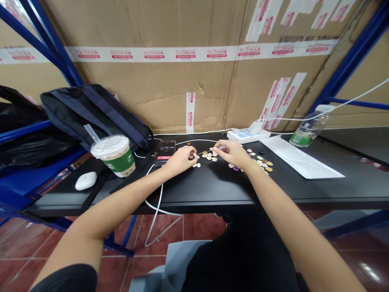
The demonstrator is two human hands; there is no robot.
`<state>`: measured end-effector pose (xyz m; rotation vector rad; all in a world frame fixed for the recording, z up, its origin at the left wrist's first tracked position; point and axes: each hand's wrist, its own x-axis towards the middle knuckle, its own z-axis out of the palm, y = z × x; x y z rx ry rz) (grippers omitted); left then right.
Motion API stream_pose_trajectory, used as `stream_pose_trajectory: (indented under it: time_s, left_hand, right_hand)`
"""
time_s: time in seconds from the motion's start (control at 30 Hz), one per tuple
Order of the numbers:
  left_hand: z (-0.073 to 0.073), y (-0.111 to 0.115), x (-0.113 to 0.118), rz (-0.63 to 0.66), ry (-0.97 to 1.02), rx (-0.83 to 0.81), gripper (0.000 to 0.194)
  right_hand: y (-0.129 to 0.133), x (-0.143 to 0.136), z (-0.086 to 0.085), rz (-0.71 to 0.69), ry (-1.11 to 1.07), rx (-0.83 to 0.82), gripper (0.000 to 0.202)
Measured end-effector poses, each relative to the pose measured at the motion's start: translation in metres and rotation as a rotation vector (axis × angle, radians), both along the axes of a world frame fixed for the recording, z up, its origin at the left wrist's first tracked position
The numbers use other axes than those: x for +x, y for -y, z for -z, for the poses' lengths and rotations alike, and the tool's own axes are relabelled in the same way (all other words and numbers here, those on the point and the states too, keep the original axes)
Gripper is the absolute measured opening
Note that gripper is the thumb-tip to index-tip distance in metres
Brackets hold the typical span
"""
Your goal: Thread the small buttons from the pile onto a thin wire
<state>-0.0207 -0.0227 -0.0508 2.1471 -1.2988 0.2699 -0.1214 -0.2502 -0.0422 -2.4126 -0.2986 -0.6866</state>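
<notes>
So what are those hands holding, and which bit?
Seemingly a thin string, pinched either side of its visible stretch by the left hand and right hand; whether at its ends, I can't tell.

The surface (358, 178) is dark grey, almost black, framed by deep blue metal bars (349, 61). Behind it, brown cardboard (158, 93) carries white tape (109, 54) with a repeating red print. At left, the backpack (100, 105) mixes navy and black; the cup (118, 162) shows a green band over a tan drink, and the earphone case (86, 181) is plain white. The phone (165, 153) has a dark screen with a red bar. The small pieces (263, 164) are mostly cream, some mustard yellow, purple or brown. At right, the bottle (306, 132) has a green and white label, near a white packet (299, 156). The floor tiles (197, 226) are dark red with pale lines.
</notes>
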Motion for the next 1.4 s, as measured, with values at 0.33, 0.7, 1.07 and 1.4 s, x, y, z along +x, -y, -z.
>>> stream_pose_trajectory:
  time_s: [0.33,0.7,1.07,1.4]
  left_hand:
    - [-0.0013,-0.0003,-0.0004,0.005,-0.01,0.009,0.011]
    - [0.0021,-0.0004,0.0028,0.002,-0.003,0.014,0.011]
    - [0.0018,-0.0005,0.0032,0.003,-0.003,-0.001,0.01]
    - [-0.0013,-0.001,0.0004,0.008,-0.023,0.007,0.009]
  right_hand:
    - [-0.0007,0.0002,-0.0002,0.029,-0.018,0.007,0.03]
    - [-0.0008,-0.0006,-0.0005,0.062,-0.033,-0.028,0.026]
    - [-0.0014,0.0,-0.0005,0.045,-0.021,-0.006,0.029]
    - [-0.0026,-0.0006,-0.0018,0.049,0.003,-0.016,0.034]
